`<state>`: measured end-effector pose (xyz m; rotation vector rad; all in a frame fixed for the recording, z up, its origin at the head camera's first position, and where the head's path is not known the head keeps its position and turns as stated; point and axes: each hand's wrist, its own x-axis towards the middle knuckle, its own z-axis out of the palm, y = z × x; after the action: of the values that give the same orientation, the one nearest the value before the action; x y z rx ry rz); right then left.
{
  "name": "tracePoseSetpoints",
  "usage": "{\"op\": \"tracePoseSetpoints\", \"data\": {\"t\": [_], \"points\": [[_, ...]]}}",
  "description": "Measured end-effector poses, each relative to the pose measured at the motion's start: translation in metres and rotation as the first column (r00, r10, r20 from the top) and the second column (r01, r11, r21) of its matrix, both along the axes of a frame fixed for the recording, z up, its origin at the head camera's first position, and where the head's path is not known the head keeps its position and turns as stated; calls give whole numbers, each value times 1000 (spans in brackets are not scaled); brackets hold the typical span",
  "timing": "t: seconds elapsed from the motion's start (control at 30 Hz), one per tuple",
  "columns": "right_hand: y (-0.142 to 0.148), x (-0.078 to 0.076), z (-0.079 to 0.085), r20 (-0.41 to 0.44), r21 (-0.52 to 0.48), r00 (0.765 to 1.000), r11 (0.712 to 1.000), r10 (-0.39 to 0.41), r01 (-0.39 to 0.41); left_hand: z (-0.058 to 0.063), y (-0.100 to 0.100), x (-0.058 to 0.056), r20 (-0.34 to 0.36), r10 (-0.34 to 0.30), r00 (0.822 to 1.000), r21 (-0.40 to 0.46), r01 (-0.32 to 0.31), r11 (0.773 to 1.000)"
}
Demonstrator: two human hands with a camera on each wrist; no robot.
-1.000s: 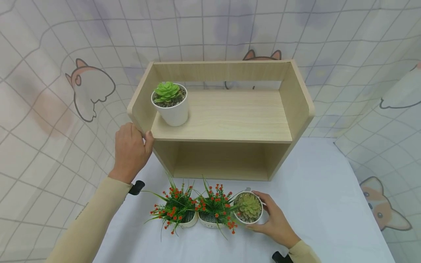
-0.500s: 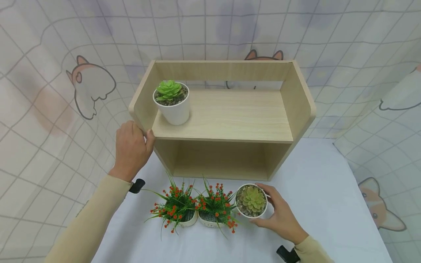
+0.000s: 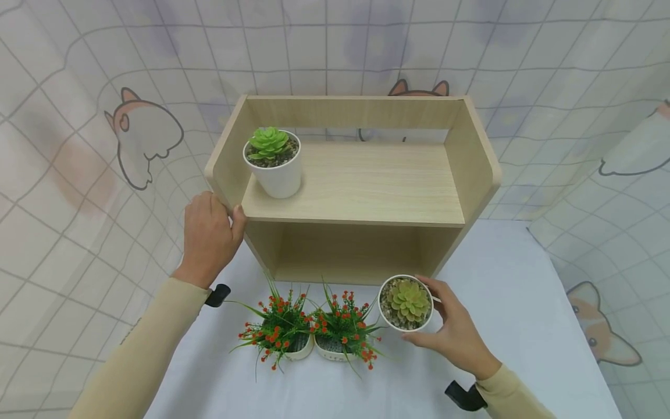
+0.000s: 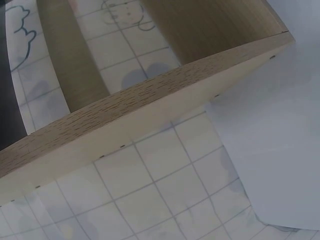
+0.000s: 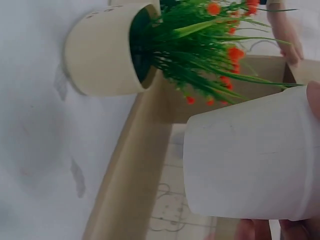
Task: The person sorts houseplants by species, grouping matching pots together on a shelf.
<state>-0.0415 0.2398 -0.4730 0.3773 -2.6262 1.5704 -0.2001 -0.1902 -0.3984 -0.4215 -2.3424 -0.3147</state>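
My right hand holds a white potted succulent by its rim, thumb at the near side and fingers at the far side. In the right wrist view the white pot is lifted off the tabletop and tilted in the picture. My left hand grips the front edge of the left side panel of a light wooden two-tier shelf. That panel's edge crosses the left wrist view, where the hand itself is out of sight. On the upper tier, at the left, stands another potted succulent, brighter green.
Two pots of red-flowered grass plants, a left one and a right one, stand side by side in front of the shelf. White cloth covers the table. A grid-patterned curtain hangs behind and at both sides.
My right hand has raised the potted succulent from beside the flower pots and moved it slightly right and toward the shelf. The left hand stays on the side panel.
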Motion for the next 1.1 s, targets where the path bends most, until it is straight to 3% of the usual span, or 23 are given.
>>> {"op": "tracePoseSetpoints", "data": {"t": [0.5,0.77,1.1], "points": [[-7,-13,50,-74,-60,997,998,-1,-3,-2,0,-1,-40,-14,999,15,15,1000],[-11,-21,86,-143,-102,990,995,1,-16,-1,0,0,-32,-7,999,12,7,1000],[-15,-35,118,-226,-156,974,987,7,-43,1,0,1,-23,1,1000,0,-1,1000]]}}
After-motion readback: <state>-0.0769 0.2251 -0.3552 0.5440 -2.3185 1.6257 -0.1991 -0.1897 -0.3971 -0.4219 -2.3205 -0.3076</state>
